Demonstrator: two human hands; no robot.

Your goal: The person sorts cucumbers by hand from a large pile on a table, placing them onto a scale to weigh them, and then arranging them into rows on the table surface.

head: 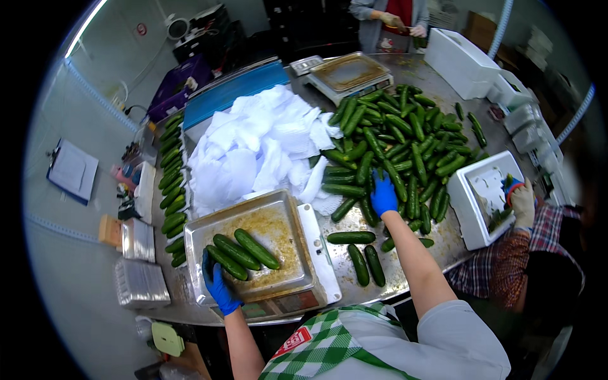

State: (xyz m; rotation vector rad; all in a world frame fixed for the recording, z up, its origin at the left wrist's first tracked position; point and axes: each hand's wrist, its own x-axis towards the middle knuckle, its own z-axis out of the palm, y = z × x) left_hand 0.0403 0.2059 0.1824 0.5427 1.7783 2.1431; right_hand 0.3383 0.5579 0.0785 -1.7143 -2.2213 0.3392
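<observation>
Three cucumbers (pixel 236 251) lie side by side in the metal pan (pixel 280 213) of a weighing scale in front of me. My left hand (pixel 220 287), in a blue glove, is at the pan's near left side by the leftmost cucumber, thumb apart from the fingers. My right hand (pixel 384 194), also blue-gloved, reaches into the large cucumber pile (pixel 403 137). Its fingers touch cucumbers there, but whether they close on one is hidden. Between pile and scale, a few loose cucumbers (pixel 358 265) lie on the metal table (pixel 342 294).
White foam netting (pixel 256 147) is heaped behind the pan. Netted cucumbers (pixel 172 175) line the left side. Another scale (pixel 351 71) stands at the back. At right, a co-worker's gloved hand (pixel 522 204) is over a foam box (pixel 460 199); another person (pixel 389 21) stands across the table.
</observation>
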